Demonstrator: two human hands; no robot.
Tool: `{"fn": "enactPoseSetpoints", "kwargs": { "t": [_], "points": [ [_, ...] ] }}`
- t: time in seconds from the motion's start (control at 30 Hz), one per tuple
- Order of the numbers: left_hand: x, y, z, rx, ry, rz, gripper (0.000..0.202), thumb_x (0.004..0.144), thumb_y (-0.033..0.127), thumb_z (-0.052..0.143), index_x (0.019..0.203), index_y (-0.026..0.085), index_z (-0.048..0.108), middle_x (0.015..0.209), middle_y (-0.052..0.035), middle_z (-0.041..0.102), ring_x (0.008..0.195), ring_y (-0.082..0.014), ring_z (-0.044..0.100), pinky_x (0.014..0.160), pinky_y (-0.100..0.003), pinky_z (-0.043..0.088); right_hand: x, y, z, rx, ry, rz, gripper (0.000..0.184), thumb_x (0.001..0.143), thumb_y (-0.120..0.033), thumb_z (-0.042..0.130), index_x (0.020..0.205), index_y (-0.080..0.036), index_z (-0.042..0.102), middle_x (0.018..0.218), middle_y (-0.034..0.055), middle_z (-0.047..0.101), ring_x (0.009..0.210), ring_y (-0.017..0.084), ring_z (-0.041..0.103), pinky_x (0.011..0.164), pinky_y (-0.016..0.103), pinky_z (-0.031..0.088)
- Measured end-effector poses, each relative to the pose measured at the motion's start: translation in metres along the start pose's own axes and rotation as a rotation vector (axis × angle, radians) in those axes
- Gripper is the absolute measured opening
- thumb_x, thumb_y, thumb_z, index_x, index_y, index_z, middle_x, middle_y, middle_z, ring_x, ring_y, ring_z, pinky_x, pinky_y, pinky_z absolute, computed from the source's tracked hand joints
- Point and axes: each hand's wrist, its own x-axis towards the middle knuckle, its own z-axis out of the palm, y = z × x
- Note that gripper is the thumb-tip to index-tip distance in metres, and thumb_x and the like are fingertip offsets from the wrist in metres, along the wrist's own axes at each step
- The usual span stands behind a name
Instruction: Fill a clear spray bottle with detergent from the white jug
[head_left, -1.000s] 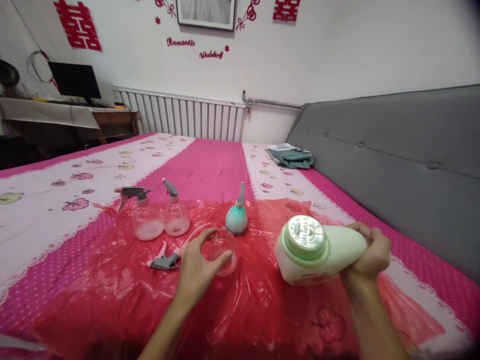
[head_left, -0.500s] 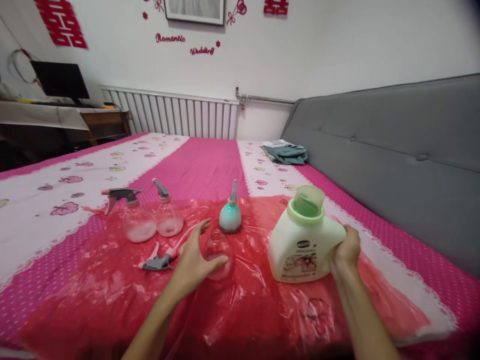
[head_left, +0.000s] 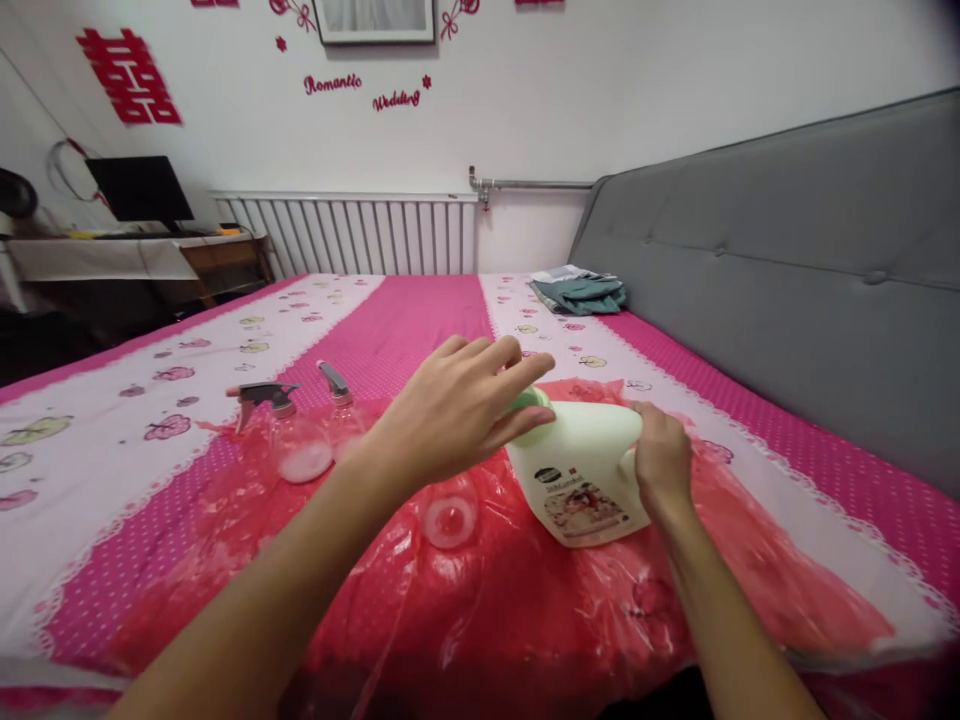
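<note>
My right hand [head_left: 661, 455] grips the handle of a pale green detergent jug [head_left: 581, 475], which leans to the left. My left hand [head_left: 472, 405] reaches across to the jug's mouth, its thumb and fingers closed around the green cap [head_left: 534, 405]. Below that hand, a clear bottle [head_left: 450, 515] rests on a red plastic sheet [head_left: 517, 600]; its upper part is hard to make out. Two clear spray bottles with grey trigger heads stand to the left, the outer one [head_left: 300, 450] holding whitish liquid and the inner one [head_left: 343, 420] partly behind my left arm.
The red sheet lies over a pink and white bedspread [head_left: 427, 310]. Folded clothes [head_left: 579, 291] sit near the grey padded headboard [head_left: 787, 230]. At the back are a radiator [head_left: 352, 235] and a desk [head_left: 135, 258] with a monitor [head_left: 142, 190].
My left hand has gone from beside the clear bottle to the jug's cap. The jug has tilted leftward. My left arm now hides the teal bottle and the loose spray head.
</note>
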Motion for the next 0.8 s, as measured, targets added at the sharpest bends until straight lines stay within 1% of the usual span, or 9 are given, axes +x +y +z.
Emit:
{"fn": "enactPoseSetpoints", "kwargs": {
  "t": [0.07, 0.13, 0.2, 0.27, 0.37, 0.4, 0.47, 0.63, 0.8],
  "points": [
    [0.011, -0.007, 0.002, 0.122, -0.059, 0.061, 0.036, 0.110, 0.044, 0.044, 0.118, 0.016, 0.065, 0.110, -0.0090, 0.065, 0.092, -0.0238, 0.061, 0.082, -0.035, 0.041, -0.002, -0.009, 0.000, -0.002, -0.021, 0.036, 0.049, 0.087, -0.054, 0.037, 0.076, -0.021, 0.072, 0.075, 0.0085, 0.070, 0.076, 0.026, 0.055, 0.070, 0.036, 0.036],
    [0.015, -0.015, 0.010, 0.180, -0.070, 0.106, 0.038, 0.109, 0.046, 0.044, 0.108, 0.015, 0.066, 0.109, -0.0094, 0.065, 0.090, -0.0230, 0.060, 0.078, -0.034, 0.040, -0.004, -0.015, 0.000, -0.002, -0.044, 0.063, 0.050, 0.086, -0.055, 0.037, 0.074, -0.021, 0.072, 0.075, 0.0096, 0.069, 0.077, 0.027, 0.055, 0.071, 0.037, 0.036],
    [0.016, -0.021, 0.020, 0.180, -0.038, 0.155, 0.041, 0.109, 0.045, 0.040, 0.101, 0.015, 0.066, 0.102, -0.0085, 0.065, 0.082, -0.0215, 0.058, 0.072, -0.034, 0.039, -0.005, -0.019, -0.001, -0.009, -0.062, 0.074, 0.052, 0.085, -0.056, 0.035, 0.073, -0.020, 0.071, 0.075, 0.0108, 0.070, 0.079, 0.028, 0.055, 0.074, 0.038, 0.037],
    [0.016, -0.024, 0.031, 0.147, 0.016, 0.179, 0.042, 0.108, 0.038, 0.034, 0.090, 0.016, 0.065, 0.085, -0.0055, 0.063, 0.068, -0.0186, 0.053, 0.064, -0.033, 0.035, -0.007, -0.022, -0.001, -0.024, -0.063, 0.072, 0.054, 0.085, -0.056, 0.033, 0.073, -0.020, 0.071, 0.080, 0.0131, 0.071, 0.083, 0.029, 0.057, 0.080, 0.041, 0.039],
    [0.014, -0.023, 0.044, 0.102, 0.096, 0.116, 0.038, 0.100, 0.028, 0.032, 0.077, 0.018, 0.061, 0.063, -0.0005, 0.054, 0.050, -0.0152, 0.037, 0.053, -0.032, 0.023, -0.010, -0.023, 0.001, -0.055, -0.044, 0.050, 0.056, 0.083, -0.051, 0.029, 0.081, -0.018, 0.074, 0.092, 0.0168, 0.073, 0.095, 0.032, 0.058, 0.092, 0.046, 0.037],
    [0.014, -0.022, 0.046, 0.091, 0.110, 0.087, 0.036, 0.097, 0.027, 0.033, 0.075, 0.018, 0.060, 0.060, 0.0004, 0.052, 0.048, -0.0146, 0.032, 0.051, -0.032, 0.020, -0.011, -0.023, 0.002, -0.065, -0.035, 0.042, 0.056, 0.082, -0.049, 0.028, 0.084, -0.017, 0.074, 0.096, 0.0176, 0.073, 0.098, 0.033, 0.058, 0.095, 0.047, 0.036],
    [0.013, -0.018, 0.047, 0.077, 0.121, 0.041, 0.033, 0.094, 0.026, 0.036, 0.073, 0.019, 0.060, 0.057, 0.0010, 0.050, 0.046, -0.0142, 0.028, 0.050, -0.032, 0.016, -0.014, -0.023, 0.004, -0.078, -0.018, 0.035, 0.056, 0.082, -0.044, 0.027, 0.089, -0.017, 0.075, 0.100, 0.0184, 0.073, 0.101, 0.034, 0.058, 0.098, 0.050, 0.034],
    [0.012, -0.008, 0.041, 0.082, 0.088, -0.027, 0.036, 0.097, 0.027, 0.034, 0.075, 0.019, 0.062, 0.057, 0.0003, 0.052, 0.046, -0.0137, 0.030, 0.050, -0.030, 0.013, -0.017, -0.021, 0.010, -0.073, 0.039, 0.033, 0.057, 0.083, -0.040, 0.023, 0.092, -0.015, 0.074, 0.101, 0.0197, 0.073, 0.104, 0.034, 0.059, 0.098, 0.052, 0.032],
    [0.016, 0.009, 0.036, 0.110, 0.050, -0.075, 0.035, 0.097, 0.028, 0.035, 0.078, 0.018, 0.062, 0.056, -0.0004, 0.053, 0.045, -0.0132, 0.033, 0.050, -0.030, 0.012, -0.016, -0.013, 0.013, -0.046, 0.078, 0.031, 0.054, 0.081, -0.039, 0.025, 0.091, -0.016, 0.072, 0.094, 0.0166, 0.072, 0.099, 0.032, 0.060, 0.098, 0.051, 0.034]
  ]
}}
